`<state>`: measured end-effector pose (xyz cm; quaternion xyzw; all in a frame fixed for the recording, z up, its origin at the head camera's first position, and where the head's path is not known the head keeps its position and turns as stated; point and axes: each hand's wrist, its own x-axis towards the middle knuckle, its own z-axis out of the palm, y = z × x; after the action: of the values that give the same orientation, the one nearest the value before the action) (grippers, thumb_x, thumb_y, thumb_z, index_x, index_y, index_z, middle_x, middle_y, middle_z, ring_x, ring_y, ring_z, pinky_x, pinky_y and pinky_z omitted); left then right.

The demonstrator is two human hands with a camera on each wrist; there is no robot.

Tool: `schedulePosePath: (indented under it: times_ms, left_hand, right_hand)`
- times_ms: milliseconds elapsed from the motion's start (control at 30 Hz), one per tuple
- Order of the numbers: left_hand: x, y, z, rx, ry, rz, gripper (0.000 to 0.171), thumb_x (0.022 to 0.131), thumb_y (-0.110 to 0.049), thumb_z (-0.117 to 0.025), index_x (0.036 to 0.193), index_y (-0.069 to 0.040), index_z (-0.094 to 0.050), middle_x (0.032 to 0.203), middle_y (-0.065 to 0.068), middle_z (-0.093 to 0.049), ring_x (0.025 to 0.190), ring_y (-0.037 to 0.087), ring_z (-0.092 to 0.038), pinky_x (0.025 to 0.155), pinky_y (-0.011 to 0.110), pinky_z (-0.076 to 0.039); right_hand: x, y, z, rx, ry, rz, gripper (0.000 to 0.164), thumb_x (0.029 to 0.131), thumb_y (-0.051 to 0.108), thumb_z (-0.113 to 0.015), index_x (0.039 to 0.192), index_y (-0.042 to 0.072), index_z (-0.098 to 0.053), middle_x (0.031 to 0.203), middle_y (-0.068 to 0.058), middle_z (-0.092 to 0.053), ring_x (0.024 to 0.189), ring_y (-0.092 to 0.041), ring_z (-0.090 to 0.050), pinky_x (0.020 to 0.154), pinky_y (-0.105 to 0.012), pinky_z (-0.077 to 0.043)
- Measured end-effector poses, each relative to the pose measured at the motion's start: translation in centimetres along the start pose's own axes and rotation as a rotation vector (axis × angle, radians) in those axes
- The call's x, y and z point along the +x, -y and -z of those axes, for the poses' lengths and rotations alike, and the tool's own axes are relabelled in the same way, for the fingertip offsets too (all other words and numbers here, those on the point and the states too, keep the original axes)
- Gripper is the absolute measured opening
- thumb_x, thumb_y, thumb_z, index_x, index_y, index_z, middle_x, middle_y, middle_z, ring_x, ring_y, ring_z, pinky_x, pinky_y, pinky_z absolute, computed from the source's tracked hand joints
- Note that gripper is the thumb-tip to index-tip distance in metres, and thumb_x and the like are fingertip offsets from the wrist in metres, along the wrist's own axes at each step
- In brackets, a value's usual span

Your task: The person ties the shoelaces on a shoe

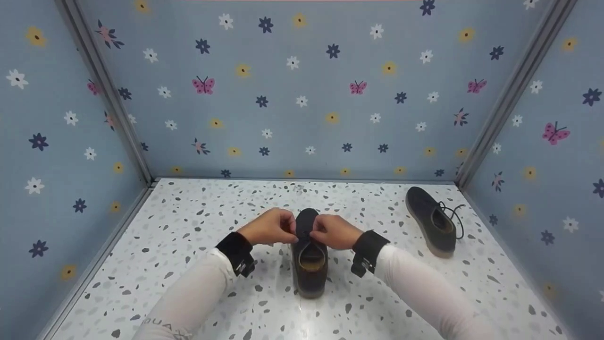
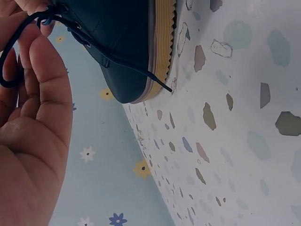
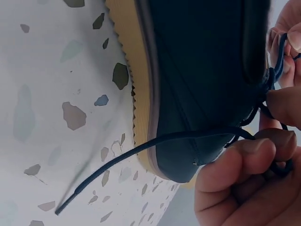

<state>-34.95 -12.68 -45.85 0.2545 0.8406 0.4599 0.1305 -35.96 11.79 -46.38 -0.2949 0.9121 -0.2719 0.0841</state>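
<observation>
A dark lace-up shoe (image 1: 310, 283) stands upright on the speckled surface, toe pointing away from me. My left hand (image 1: 272, 227) is at the left of its lacing and pinches a loop of the dark shoelace (image 2: 10, 44) between thumb and fingers. From the other side, my right hand (image 1: 337, 231) pinches the lace too, its fingers curled round a loop near the knot. One loose lace end hangs over the shoe's side in the left wrist view. Another lace end (image 3: 174, 136) trails from my right fingers across the upper and past the pale ridged sole (image 3: 141, 101).
A second dark shoe (image 1: 432, 222) lies at the back right, its laces (image 1: 455, 215) loose over its right side. Blue panels (image 1: 302, 113) with flowers and butterflies wall the back and both sides. The white speckled surface (image 1: 198, 283) extends around the shoes.
</observation>
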Motion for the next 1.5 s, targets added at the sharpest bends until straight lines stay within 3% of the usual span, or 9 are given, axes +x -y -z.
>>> schedulePosePath:
  times_ms: [167,333,567,767,900,1000,1133,1333,1500]
  left_hand:
    - [0.5,0.0,-0.6,0.031,-0.003,0.037,0.014,0.088,-0.015,-0.079,0.091,-0.006,-0.069,0.073,-0.003,-0.067,0.06,0.008,-0.06,0.056,0.023,-0.049]
    - [1.1,0.0,-1.6,0.107,-0.015,0.07,0.011,0.09,-0.022,-0.079,0.093,-0.011,-0.078,0.078,-0.002,-0.074,0.062,0.007,-0.063,0.061,0.023,-0.053]
    - [1.6,-0.2,-2.6,0.16,-0.084,0.055,0.006,0.086,-0.015,-0.077,0.086,-0.009,-0.079,0.076,-0.003,-0.072,0.066,0.007,-0.06,0.063,0.022,-0.049]
    - [1.5,-0.5,-2.9,0.16,-0.11,0.067,0.006,0.085,-0.012,-0.073,0.082,-0.01,-0.079,0.071,-0.008,-0.067,0.063,0.007,-0.058,0.06,0.021,-0.047]
    - [1.5,-0.5,-2.9,0.162,-0.111,0.061,0.007,0.084,-0.011,-0.073,0.082,-0.01,-0.079,0.07,-0.007,-0.067,0.063,0.008,-0.057,0.059,0.021,-0.047]
    - [1.5,-0.4,-2.9,0.164,-0.11,0.065,0.007,0.085,-0.011,-0.073,0.082,-0.01,-0.079,0.07,-0.007,-0.067,0.063,0.008,-0.058,0.059,0.022,-0.047]
    - [1.5,-0.4,-3.0,0.164,-0.113,0.065,0.007,0.086,-0.012,-0.074,0.081,-0.009,-0.078,0.07,-0.008,-0.066,0.064,0.008,-0.058,0.06,0.022,-0.047]
    - [1.6,-0.3,-3.1,0.157,-0.115,0.057,0.007,0.086,-0.012,-0.074,0.082,-0.009,-0.078,0.07,-0.007,-0.067,0.063,0.008,-0.058,0.06,0.022,-0.048]
    - [1.5,-0.3,-3.1,0.16,-0.111,0.063,0.007,0.087,-0.012,-0.073,0.082,-0.009,-0.078,0.07,-0.007,-0.066,0.062,0.008,-0.058,0.058,0.022,-0.047]
  right_hand:
    - [0.1,0.0,-0.2,-0.021,-0.018,0.015,0.018,0.101,0.022,-0.067,0.088,0.011,-0.061,0.081,0.003,-0.06,0.073,-0.01,-0.056,0.07,-0.03,-0.05]
    - [0.1,-0.2,-0.3,-0.018,-0.023,0.023,0.017,0.102,0.022,-0.066,0.089,0.011,-0.061,0.082,0.003,-0.06,0.076,-0.011,-0.056,0.071,-0.03,-0.049]
    - [0.0,-0.4,-0.2,0.016,-0.021,0.039,0.018,0.102,0.022,-0.066,0.089,0.01,-0.063,0.085,0.001,-0.064,0.078,-0.01,-0.056,0.073,-0.03,-0.049]
    - [-0.2,-1.0,0.3,0.089,0.039,0.024,0.013,0.1,0.022,-0.068,0.097,0.01,-0.065,0.096,-0.004,-0.072,0.084,-0.013,-0.063,0.072,-0.029,-0.053]
    - [-0.3,-1.4,0.8,0.171,0.103,-0.019,0.013,0.099,0.017,-0.064,0.107,0.008,-0.068,0.102,-0.008,-0.077,0.084,-0.022,-0.071,0.066,-0.028,-0.056]
    - [-0.4,-1.6,1.0,0.195,0.119,-0.032,0.016,0.099,0.015,-0.061,0.111,0.008,-0.069,0.093,-0.007,-0.076,0.074,-0.021,-0.07,0.062,-0.026,-0.055]
    - [-0.5,-1.7,0.9,0.191,0.108,-0.023,0.014,0.102,0.018,-0.062,0.11,0.009,-0.069,0.08,-0.001,-0.072,0.065,-0.009,-0.063,0.06,-0.023,-0.052]
    - [-0.7,-1.7,1.0,0.241,0.105,-0.062,0.017,0.105,0.024,-0.06,0.107,0.012,-0.071,0.075,0.001,-0.066,0.06,-0.012,-0.059,0.056,-0.024,-0.05]
    - [-0.7,-2.1,1.3,0.268,0.145,-0.058,0.022,0.107,0.02,-0.056,0.117,0.01,-0.072,0.076,0.0,-0.069,0.062,-0.011,-0.063,0.067,-0.037,-0.06]
